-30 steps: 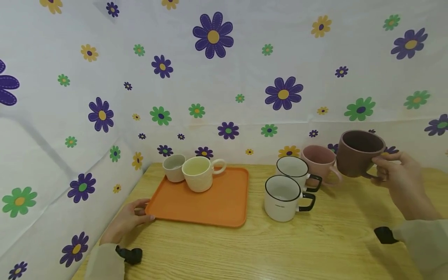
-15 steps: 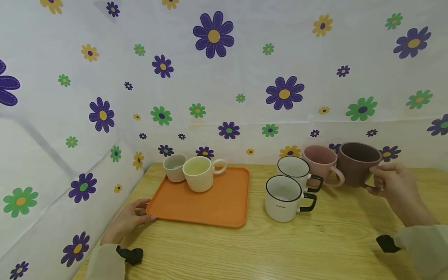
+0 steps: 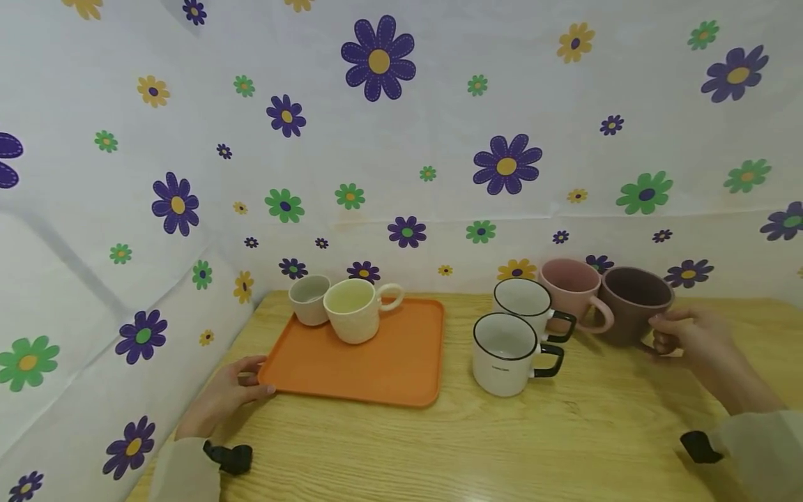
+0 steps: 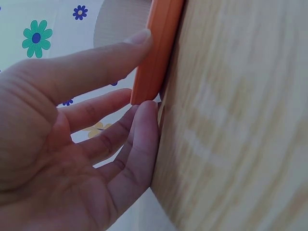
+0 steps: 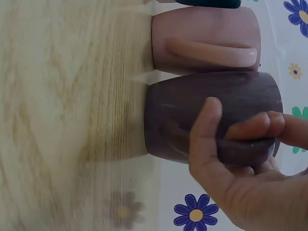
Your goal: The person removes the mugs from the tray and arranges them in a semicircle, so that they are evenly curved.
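Pinched brown mug (image 3: 621, 317) by handle (image 5: 245, 153) with right hand (image 3: 693, 336); gripped tray (image 3: 376, 369) with left hand (image 3: 227, 388). Seemed busy placing mug beside pink mug (image 3: 567, 298); presumably called for release next.

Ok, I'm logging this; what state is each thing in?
Brown mug: upright, held by right hand
Pink mug: upright on table
Front white mug: upright on table
Rear white mug: upright on table
Orange tray: flat, held by left hand
Cream mug: upright on tray
Grey cup: upright
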`<move>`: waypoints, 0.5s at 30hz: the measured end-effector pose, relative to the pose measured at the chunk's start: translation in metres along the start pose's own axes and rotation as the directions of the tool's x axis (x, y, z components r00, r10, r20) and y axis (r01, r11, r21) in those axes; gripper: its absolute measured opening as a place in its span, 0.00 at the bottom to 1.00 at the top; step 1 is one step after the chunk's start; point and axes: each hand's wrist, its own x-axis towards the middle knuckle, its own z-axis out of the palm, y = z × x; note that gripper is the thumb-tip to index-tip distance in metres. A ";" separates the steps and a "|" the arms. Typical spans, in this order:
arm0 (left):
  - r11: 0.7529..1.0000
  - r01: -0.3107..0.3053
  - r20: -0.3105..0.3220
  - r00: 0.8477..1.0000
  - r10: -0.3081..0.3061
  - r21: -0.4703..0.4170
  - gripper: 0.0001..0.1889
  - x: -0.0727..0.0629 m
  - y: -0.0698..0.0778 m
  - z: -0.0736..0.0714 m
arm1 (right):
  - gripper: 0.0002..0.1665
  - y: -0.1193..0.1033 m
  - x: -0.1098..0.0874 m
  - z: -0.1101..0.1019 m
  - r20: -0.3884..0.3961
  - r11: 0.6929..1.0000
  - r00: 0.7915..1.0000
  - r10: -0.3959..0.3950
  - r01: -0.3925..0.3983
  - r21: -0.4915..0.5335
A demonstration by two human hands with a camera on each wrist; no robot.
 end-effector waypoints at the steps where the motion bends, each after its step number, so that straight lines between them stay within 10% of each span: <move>1: 1.000 0.002 -0.001 1.000 -0.002 0.006 0.38 0.000 0.000 0.000 | 0.11 0.000 -0.001 0.001 -0.002 0.997 1.000 -0.001 0.001 -0.080; 6: 1.000 0.013 -0.003 1.000 -0.013 -0.011 0.38 -0.001 0.001 0.001 | 0.12 0.001 -0.005 0.003 0.001 0.933 0.999 -0.043 0.041 -0.358; 15: 0.999 0.011 -0.005 1.000 -0.012 -0.045 0.37 0.002 -0.001 0.001 | 0.14 0.005 -0.002 -0.004 -0.024 0.911 0.995 -0.092 0.075 -0.406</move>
